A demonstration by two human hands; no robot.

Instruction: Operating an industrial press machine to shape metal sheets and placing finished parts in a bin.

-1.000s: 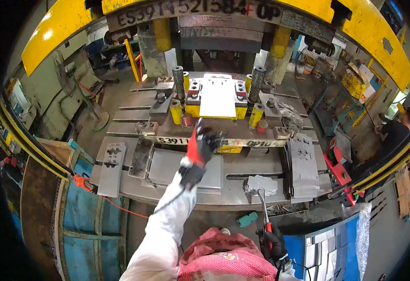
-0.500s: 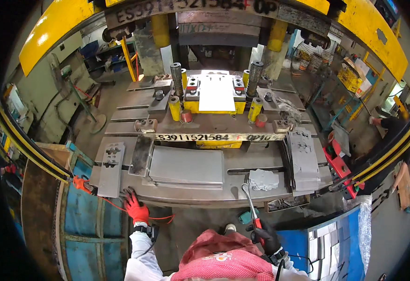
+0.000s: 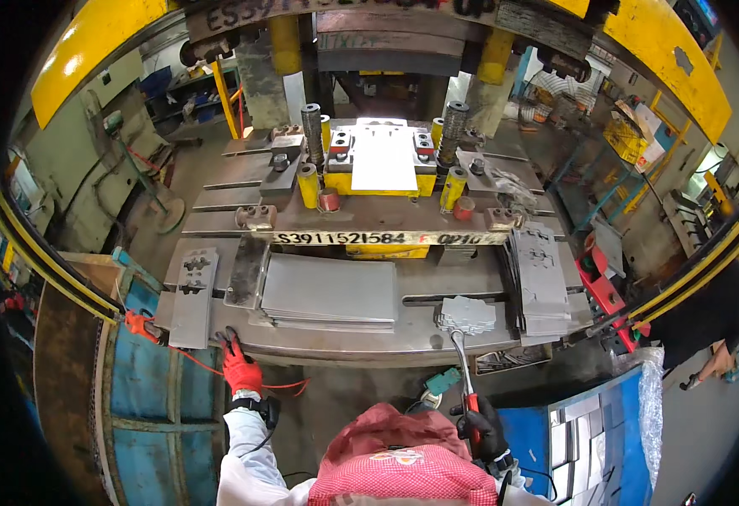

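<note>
My left hand (image 3: 241, 369), in a red glove with dark fingertips, has its fingers apart at the front edge of the press table (image 3: 335, 350). It is just beside a slotted metal plate (image 3: 190, 308). In my black-gloved right hand (image 3: 486, 430) is a red-handled metal tool (image 3: 465, 371), its exact kind unclear. The tool's rounded tip is at the near edge of a small pile of cut metal pieces (image 3: 468, 314); whether they touch, I cannot tell. A stack of flat sheets (image 3: 329, 289) lies between my hands. Farther back, a bright sheet (image 3: 384, 160) lies on the yellow-based die (image 3: 420, 184).
Guide posts (image 3: 312, 135) flank the die beneath the press's upper part (image 3: 395, 51). Cut plates (image 3: 540, 282) are stacked at the right. A blue bin (image 3: 525, 438) of metal pieces stands lower right, a blue frame (image 3: 146, 388) at left. Another person (image 3: 706, 316) is at far right.
The tool in my right hand has moved right, its tip now by the small pile. My shoe has shifted toward the teal block on the floor. At far right, another person shows more.
</note>
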